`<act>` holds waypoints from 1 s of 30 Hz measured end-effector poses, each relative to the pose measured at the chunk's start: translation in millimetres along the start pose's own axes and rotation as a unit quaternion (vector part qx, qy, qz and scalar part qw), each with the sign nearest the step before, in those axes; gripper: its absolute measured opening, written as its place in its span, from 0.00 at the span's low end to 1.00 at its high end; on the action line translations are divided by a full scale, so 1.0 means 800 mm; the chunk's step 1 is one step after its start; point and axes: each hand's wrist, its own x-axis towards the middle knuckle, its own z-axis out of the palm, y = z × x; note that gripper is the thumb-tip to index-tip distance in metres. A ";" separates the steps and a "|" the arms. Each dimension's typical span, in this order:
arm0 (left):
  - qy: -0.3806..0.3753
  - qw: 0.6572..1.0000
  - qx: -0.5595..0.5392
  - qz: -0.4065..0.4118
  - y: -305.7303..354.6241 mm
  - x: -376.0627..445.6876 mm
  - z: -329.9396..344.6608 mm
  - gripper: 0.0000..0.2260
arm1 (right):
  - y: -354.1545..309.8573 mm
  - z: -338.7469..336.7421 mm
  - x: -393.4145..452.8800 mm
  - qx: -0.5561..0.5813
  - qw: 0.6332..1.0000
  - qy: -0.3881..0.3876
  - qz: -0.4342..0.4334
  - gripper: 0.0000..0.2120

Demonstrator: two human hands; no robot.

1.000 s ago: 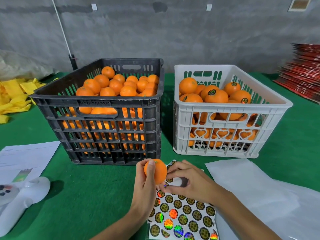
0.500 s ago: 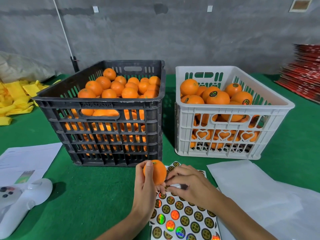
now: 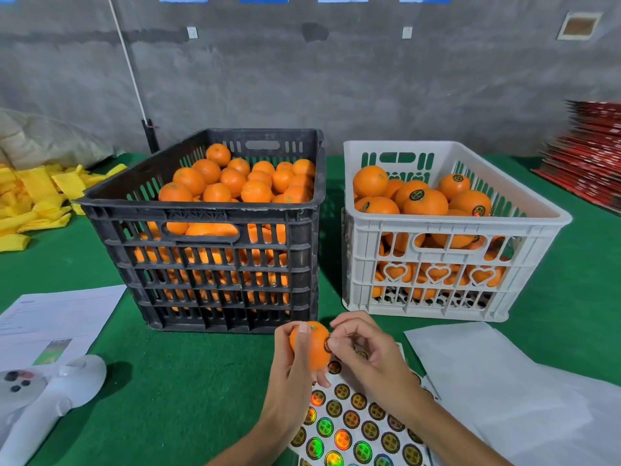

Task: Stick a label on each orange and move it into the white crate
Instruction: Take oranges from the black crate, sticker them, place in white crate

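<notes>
My left hand (image 3: 291, 375) grips an orange (image 3: 312, 346) just in front of the black crate (image 3: 215, 274). My right hand (image 3: 366, 356) pinches a round label (image 3: 327, 345) against the orange's right side. A sheet of round holographic labels (image 3: 356, 428) lies on the green table under both hands. The black crate is heaped with plain oranges (image 3: 235, 183). To its right, the white crate (image 3: 443, 290) holds oranges with labels on them (image 3: 425, 200).
White paper (image 3: 524, 395) lies at the right front. A printed sheet (image 3: 50, 324) and a white handheld device (image 3: 50, 395) sit at the left front. Yellow foam nets (image 3: 30, 200) lie at the far left, a red stack (image 3: 591, 153) at the far right.
My right hand rose from the label sheet with a label and brought it against the orange's side. My left hand kept the orange almost still.
</notes>
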 end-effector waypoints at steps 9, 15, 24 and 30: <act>-0.017 0.999 0.016 0.036 0.041 -0.009 0.011 0.24 | -0.016 -0.009 0.006 0.061 0.995 0.042 0.063 0.14; -0.040 0.987 0.060 0.143 0.133 0.013 0.055 0.23 | -0.064 -0.044 0.027 0.065 0.987 0.136 -0.055 0.12; -0.097 0.961 0.189 0.176 0.296 0.154 0.170 0.37 | -0.149 -0.145 0.130 -0.053 0.949 0.284 -0.128 0.13; -0.086 0.897 0.355 0.247 0.322 0.203 0.130 0.25 | -0.151 -0.157 0.150 -0.240 0.906 0.347 -0.035 0.23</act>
